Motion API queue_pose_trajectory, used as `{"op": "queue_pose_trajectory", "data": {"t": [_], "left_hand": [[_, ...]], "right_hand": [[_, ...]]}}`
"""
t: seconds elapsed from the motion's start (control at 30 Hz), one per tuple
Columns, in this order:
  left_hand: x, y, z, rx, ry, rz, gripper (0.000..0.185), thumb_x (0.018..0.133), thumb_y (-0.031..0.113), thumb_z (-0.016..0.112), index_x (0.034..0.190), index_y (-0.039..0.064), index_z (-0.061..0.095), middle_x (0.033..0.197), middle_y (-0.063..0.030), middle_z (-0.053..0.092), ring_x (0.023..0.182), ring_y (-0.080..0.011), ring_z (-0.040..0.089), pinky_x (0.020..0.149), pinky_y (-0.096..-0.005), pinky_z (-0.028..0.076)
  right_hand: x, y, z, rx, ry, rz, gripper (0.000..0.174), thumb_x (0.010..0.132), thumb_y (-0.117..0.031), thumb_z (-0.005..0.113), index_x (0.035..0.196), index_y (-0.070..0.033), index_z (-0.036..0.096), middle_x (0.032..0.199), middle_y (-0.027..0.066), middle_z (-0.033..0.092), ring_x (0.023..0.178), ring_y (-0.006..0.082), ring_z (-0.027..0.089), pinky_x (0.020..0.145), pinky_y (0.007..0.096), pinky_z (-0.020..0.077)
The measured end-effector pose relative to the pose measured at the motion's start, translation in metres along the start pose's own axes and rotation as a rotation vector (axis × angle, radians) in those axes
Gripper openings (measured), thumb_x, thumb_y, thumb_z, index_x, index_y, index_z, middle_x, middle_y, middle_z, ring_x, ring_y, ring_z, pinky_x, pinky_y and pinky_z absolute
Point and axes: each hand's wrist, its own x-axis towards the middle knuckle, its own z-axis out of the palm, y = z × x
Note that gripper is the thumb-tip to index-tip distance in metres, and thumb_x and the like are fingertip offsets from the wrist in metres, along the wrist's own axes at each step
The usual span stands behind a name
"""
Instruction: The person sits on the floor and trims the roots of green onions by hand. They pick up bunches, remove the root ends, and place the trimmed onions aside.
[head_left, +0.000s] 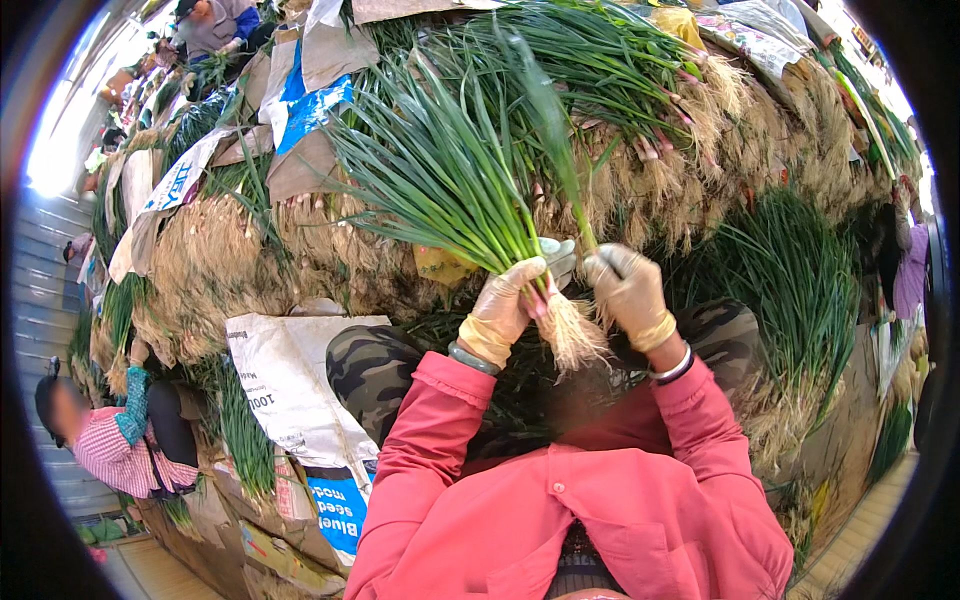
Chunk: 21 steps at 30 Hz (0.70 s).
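My gloved left hand (510, 296) is closed around a bunch of green garlic plants (457, 187), just above the roots. The long leaves fan out up and to the left. Pinkish stem ends and a tuft of pale roots (571, 336) hang below my fingers. Beside it, my gloved right hand (626, 285) grips a single blurred plant (559, 135) low on its stem, its leaves pointing up. Both hands are in front of my chest, close together but apart. Behind them lies a long heap of the same plants (630, 60), roots facing me.
A sorted pile of green plants (795, 292) lies at my right. At my left are a white woven sack (292, 382) and a smaller bunch (246, 427). One person (127, 442) crouches at the far left, another (214, 30) works at the upper left. Paper sheets (307, 161) cover parts of the heap.
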Motion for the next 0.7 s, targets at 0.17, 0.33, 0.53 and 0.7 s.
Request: {"op": "queue_pose_trajectory", "data": {"t": [0.17,0.33,0.53,0.7], "left_hand": [[-0.002,0.002,0.014,-0.163,-0.025,0.048,0.025,0.081,0.015,0.068,0.103,0.004,0.062,0.09,-0.009,0.064,0.084,-0.022,0.063,0.083,-0.038,0.053],[-0.004,0.005,0.011,-0.16,-0.036,0.06,0.021,0.082,0.015,0.067,0.1,0.007,0.059,0.085,-0.0069,0.062,0.077,-0.0206,0.061,0.089,-0.0454,0.05],[-0.013,0.009,0.007,-0.163,0.021,0.11,0.025,0.079,0.015,0.069,0.1,0.005,0.058,0.082,-0.0072,0.062,0.07,-0.0184,0.06,0.07,-0.036,0.053],[-0.015,-0.015,0.023,-0.021,0.145,0.07,0.025,0.081,0.016,0.066,0.101,0.002,0.059,0.085,-0.0137,0.066,0.069,-0.0218,0.065,0.062,-0.0334,0.055]], "right_hand": [[-0.025,0.012,0.007,0.24,-0.412,0.079,0.021,0.087,-0.012,0.063,0.103,0.001,0.065,0.085,0.0163,0.068,0.074,0.0268,0.066,0.069,0.0331,0.0511],[-0.042,0.032,-0.034,-0.006,-0.537,0.078,0.017,0.085,-0.009,0.065,0.099,-0.002,0.069,0.08,0.0147,0.068,0.069,0.0222,0.067,0.064,0.0316,0.052],[-0.015,0.079,-0.049,-0.186,-0.353,0.34,0.022,0.09,-0.02,0.062,0.102,-0.003,0.07,0.077,0.0088,0.069,0.067,0.0193,0.065,0.062,0.0306,0.0505],[0.034,0.024,0.027,0.186,-0.104,0.053,0.028,0.088,-0.021,0.066,0.105,0.002,0.067,0.084,0.0096,0.069,0.07,0.0139,0.063,0.066,0.0291,0.0506]]}}
